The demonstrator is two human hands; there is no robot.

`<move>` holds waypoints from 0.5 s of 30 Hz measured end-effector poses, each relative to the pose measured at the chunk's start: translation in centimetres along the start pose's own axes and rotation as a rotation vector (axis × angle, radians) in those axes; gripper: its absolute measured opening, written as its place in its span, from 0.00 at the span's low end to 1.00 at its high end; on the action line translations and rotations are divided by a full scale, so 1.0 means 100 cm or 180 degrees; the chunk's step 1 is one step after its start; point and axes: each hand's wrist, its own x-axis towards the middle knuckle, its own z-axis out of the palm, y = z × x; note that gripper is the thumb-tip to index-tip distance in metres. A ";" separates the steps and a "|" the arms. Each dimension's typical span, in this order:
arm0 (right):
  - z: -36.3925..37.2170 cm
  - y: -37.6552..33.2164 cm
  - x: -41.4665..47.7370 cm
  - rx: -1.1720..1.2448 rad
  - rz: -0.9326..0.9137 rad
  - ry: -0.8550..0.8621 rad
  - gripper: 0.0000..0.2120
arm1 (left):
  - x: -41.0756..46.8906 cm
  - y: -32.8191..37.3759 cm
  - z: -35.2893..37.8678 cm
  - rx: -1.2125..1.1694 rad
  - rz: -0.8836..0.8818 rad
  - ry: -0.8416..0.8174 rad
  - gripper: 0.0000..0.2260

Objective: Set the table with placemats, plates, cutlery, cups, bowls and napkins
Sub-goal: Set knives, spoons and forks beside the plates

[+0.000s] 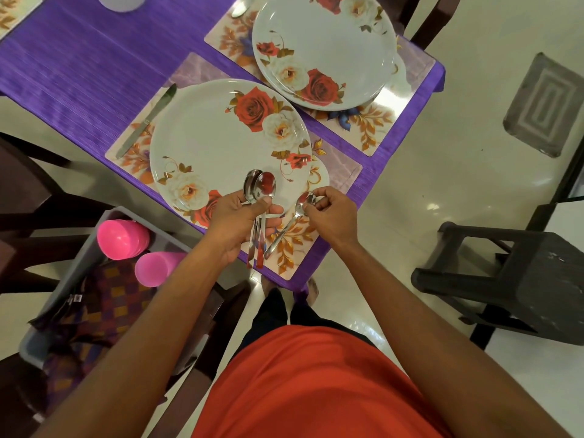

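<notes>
the left hand (235, 222) is clenched round a bundle of spoons (259, 197), bowls up, handles hanging below the palm over the near edge of the worktop (79, 74). the right hand (331, 213) pinches a single spoon (294, 221) at its bowl, its handle slanting down over the near placemat (294, 248), just beside the near plate (221, 143). a knife (147, 120) lies on the plate's far side. the spoons look light, stiff and slick (polished steel), so i judge a pinch at the neck steadier than one on the bowl. the plates look breakable; set the spoon down beside the rim, not on it.
</notes>
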 end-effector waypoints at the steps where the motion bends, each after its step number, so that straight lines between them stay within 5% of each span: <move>1: -0.001 -0.001 0.000 -0.0019 0.0018 -0.0017 0.09 | 0.000 0.000 0.000 0.0006 0.0015 -0.0015 0.12; 8: -0.021 -0.010 -0.007 0.0093 0.0229 0.0289 0.05 | -0.004 0.000 0.007 -0.0207 -0.0017 -0.0116 0.07; 15: -0.023 -0.053 -0.019 0.1464 0.0339 -0.0379 0.05 | -0.005 0.002 0.026 -0.0058 0.0033 -0.0499 0.09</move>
